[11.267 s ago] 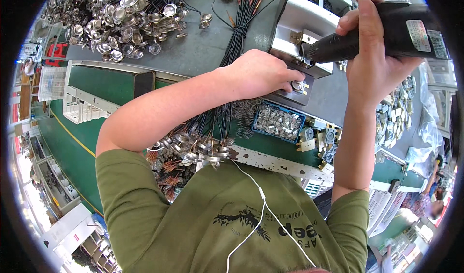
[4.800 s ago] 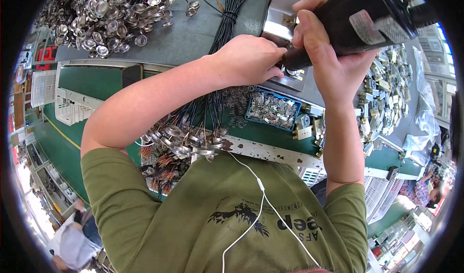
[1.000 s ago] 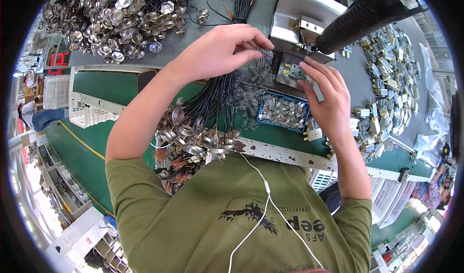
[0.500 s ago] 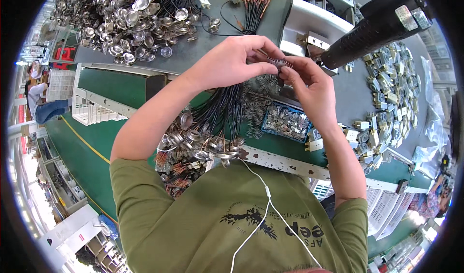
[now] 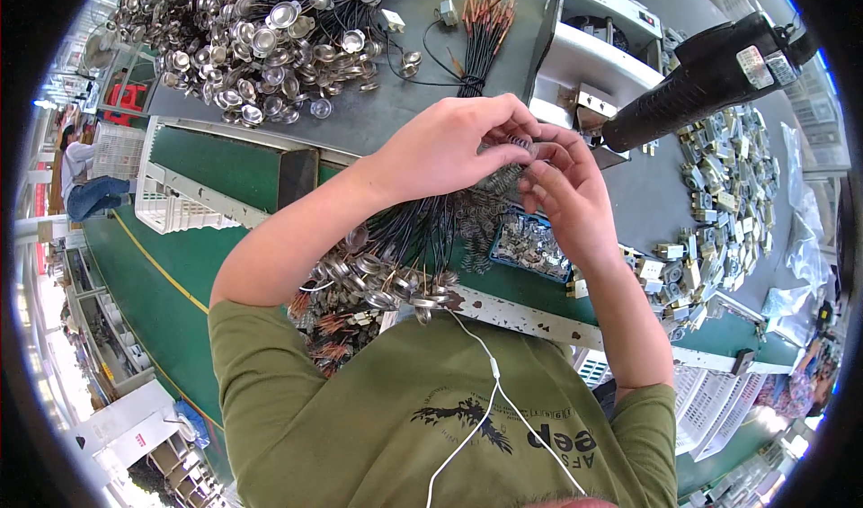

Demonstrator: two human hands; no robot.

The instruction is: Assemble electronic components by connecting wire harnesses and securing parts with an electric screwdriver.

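Both hands meet above the bench's front edge, fingertips nearly touching. My left hand pinches a small metal coil spring between thumb and fingers. Beside its end, the fingers of my right hand are curled with the thumb against them; what they hold, if anything, is hidden. Below the hands lies a heap of loose springs, next to a blue tray of small metal pieces. Black cables with round metal caps hang beside the springs.
A large pile of metal caps on black wires covers the far left. Behind my hands lies a tied bundle with copper-coloured ends. A metal machine and black handheld tool stand right, near many small blocks.
Both hands have shifted slightly down in the picture along with the whole scene. The right fingers have moved a little apart from the spring, which stays in the left hand.
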